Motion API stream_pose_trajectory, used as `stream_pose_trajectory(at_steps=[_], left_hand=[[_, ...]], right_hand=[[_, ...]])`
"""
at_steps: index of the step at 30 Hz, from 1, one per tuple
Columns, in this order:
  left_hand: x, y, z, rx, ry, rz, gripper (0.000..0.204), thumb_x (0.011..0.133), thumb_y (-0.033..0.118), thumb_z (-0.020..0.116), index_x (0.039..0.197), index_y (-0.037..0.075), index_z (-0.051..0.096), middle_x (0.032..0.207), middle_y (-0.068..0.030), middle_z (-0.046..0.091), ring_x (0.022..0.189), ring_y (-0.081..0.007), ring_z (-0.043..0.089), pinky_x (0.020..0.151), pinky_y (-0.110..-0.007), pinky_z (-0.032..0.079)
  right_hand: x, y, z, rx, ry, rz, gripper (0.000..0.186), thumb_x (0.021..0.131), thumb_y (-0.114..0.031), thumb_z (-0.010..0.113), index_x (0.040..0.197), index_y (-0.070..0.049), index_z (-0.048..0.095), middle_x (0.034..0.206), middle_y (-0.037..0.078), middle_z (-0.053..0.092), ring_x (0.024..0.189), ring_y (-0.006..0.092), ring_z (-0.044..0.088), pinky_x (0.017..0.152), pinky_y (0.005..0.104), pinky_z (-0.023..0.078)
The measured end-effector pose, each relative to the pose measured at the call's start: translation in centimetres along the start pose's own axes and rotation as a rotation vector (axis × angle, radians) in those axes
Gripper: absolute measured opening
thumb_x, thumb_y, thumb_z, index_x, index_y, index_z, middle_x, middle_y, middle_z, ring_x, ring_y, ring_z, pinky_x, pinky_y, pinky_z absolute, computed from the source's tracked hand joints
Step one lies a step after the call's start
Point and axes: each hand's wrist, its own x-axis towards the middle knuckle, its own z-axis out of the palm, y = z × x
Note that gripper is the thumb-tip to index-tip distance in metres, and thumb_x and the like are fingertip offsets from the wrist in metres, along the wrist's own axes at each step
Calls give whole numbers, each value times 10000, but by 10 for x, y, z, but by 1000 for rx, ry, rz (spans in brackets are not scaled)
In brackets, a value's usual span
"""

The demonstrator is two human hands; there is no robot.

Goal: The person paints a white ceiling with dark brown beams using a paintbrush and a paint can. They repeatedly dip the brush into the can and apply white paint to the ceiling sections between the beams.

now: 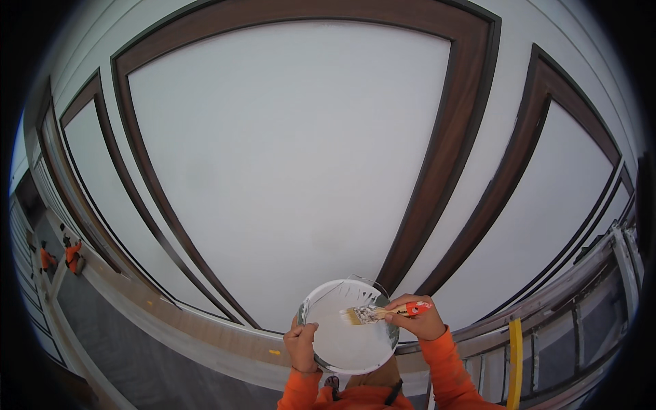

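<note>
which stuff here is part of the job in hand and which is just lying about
Part of the job:
- brush, in the right hand
- bucket, its rim held by the left hand
- white paint in the bucket

Seemingly just lying about, touched by neither hand:
- ladder-like frame, on the right
- yellow bar, lower right

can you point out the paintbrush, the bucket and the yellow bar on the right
Paintbrush (370,314): head view, on the smeared ferrule between bristles and handle.
Bucket (356,371): head view, on the white rim, at the side nearest the person.
Yellow bar (515,363): head view, about midway along its visible length.
</note>
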Motion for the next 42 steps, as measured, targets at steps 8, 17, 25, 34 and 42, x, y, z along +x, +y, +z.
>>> stream_pose_trajectory(at_steps=[8, 17, 25, 34, 42], left_hand=[[-7, 25, 23, 55, -58, 48, 389, 846, -8, 660, 570, -59, 391, 1179, -103, 672, 674, -86, 458, 598, -271, 361], [-18, 35, 37, 96, -126, 28, 385, 857, -27, 634, 588, 4, 360, 948, 19, 581, 646, -54, 363, 590, -273, 288], [-20, 35, 49, 56, -110, -94, 403, 854, -22, 662, 581, -13, 366, 1041, -12, 585, 626, -63, 350, 584, -279, 282], [-19, 36, 55, 71, -122, -11, 382, 852, 25, 671, 550, 67, 441, 619, 67, 395, 593, -54, 313, 586, -264, 259], [-18, 31, 58, 70, -83, -37, 370, 855, 8, 659, 561, 64, 443, 643, 73, 405, 594, -53, 305, 578, -266, 250]], right_hand=[[8, -12, 3, 82, 80, 200, 154, 868, -62, 777, 943, 6, 662, 825, 18, 695, 771, 51, 632, 701, 215, 511], [-2, -4, 16, -159, 22, 164, 131, 867, -61, 743, 914, -4, 635, 772, 4, 651, 682, 52, 606, 616, 210, 489], [2, 9, 20, -300, -92, 202, 131, 868, -95, 731, 915, -7, 645, 723, 4, 636, 647, 41, 554, 588, 216, 458], [-2, 32, 18, -219, -157, 219, 136, 877, -97, 734, 933, 0, 656, 736, 20, 650, 652, 50, 580, 605, 234, 488], [4, 46, 13, -259, -198, 175, 149, 854, -127, 730, 914, -10, 661, 721, 64, 651, 634, 119, 614, 613, 269, 500]])
